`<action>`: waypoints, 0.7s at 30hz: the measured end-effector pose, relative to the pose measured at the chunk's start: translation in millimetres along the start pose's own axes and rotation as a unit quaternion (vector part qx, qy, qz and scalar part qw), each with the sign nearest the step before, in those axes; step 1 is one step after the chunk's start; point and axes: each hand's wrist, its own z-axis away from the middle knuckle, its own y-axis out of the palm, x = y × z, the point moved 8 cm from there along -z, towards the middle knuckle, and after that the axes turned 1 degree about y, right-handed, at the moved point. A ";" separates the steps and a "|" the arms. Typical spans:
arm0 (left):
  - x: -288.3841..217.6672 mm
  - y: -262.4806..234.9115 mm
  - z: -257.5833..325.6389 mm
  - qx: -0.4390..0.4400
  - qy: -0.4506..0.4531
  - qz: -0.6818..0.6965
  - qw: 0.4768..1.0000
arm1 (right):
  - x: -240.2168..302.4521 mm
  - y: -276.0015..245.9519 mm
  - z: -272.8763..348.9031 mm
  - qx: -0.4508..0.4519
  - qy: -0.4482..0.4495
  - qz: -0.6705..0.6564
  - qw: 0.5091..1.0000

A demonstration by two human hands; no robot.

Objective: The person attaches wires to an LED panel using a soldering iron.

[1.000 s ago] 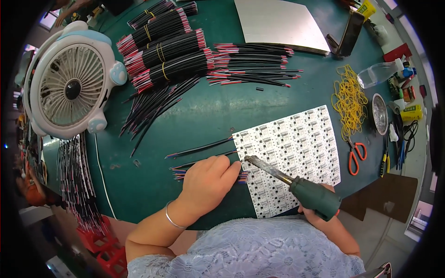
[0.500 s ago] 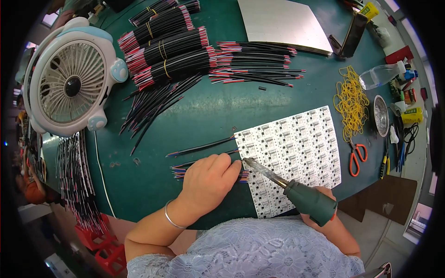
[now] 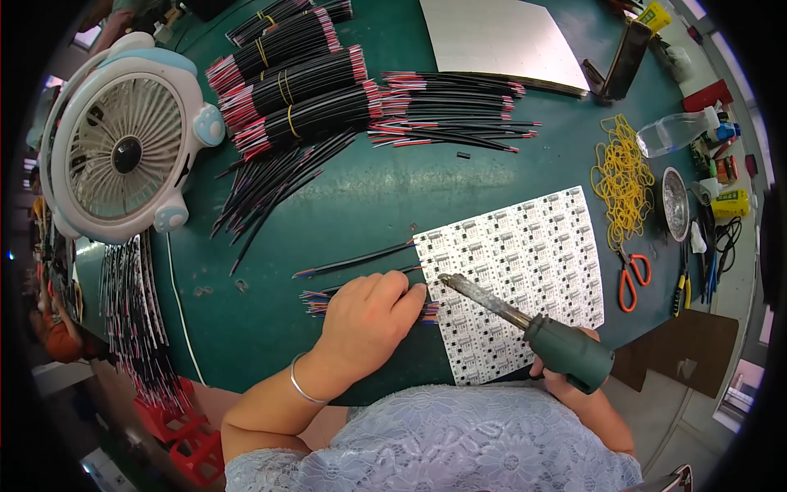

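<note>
A white panel of small circuit boards lies on the green table in front of me. My left hand is closed at its left edge, thumb and fingers pinched on a thin wire whose end meets the panel. A black-sheathed cable reaches the panel's edge just beyond that hand. Under and beside the hand lie several wires with coloured ends. My right hand grips the green handle of a soldering iron. Its metal tip hovers over or touches the panel near the left edge; I cannot tell which.
A white fan stands at the left. Banded bundles of black cables and loose cables lie farther back, near a flat metal sheet. Yellow bands, orange-handled scissors, a metal bowl and a bottle are at the right.
The soldering iron has moved slightly right with my right hand, its tip drawing away from my left thumb and the wire end. My left hand has stayed nearly still.
</note>
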 end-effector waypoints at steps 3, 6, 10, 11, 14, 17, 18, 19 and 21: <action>3.8 -0.7 0.9 -0.013 0.001 0.031 0.999 | -4.7 4.5 7.0 0.001 -0.002 0.009 1.000; 4.9 -0.8 0.9 -0.015 0.003 0.046 0.999 | -8.6 4.2 10.7 -0.009 0.023 0.011 1.000; 3.8 -0.8 0.3 -0.012 0.010 0.048 0.999 | -13.7 9.6 19.1 0.000 0.031 0.002 1.000; 3.3 -1.3 0.4 -0.011 0.009 0.044 0.999 | -17.7 9.3 20.7 -0.015 0.055 -0.017 0.998; 1.7 -2.2 1.2 -0.006 0.009 0.031 0.999 | -1.2 4.4 7.4 0.029 0.025 0.035 0.999; 1.2 -1.1 1.2 -0.003 0.010 0.023 1.000 | -4.6 8.3 9.5 0.080 0.043 0.072 0.993; 1.2 -0.6 0.9 -0.002 0.011 0.023 1.000 | -2.8 8.0 7.0 0.080 0.044 0.072 0.993; 1.2 -0.2 0.4 -0.001 0.011 0.024 1.000 | 3.8 5.5 1.4 0.060 0.018 0.086 0.994; 0.9 -0.3 0.3 -0.001 0.012 0.020 1.000 | 8.8 2.9 -2.5 0.041 -0.010 0.099 0.994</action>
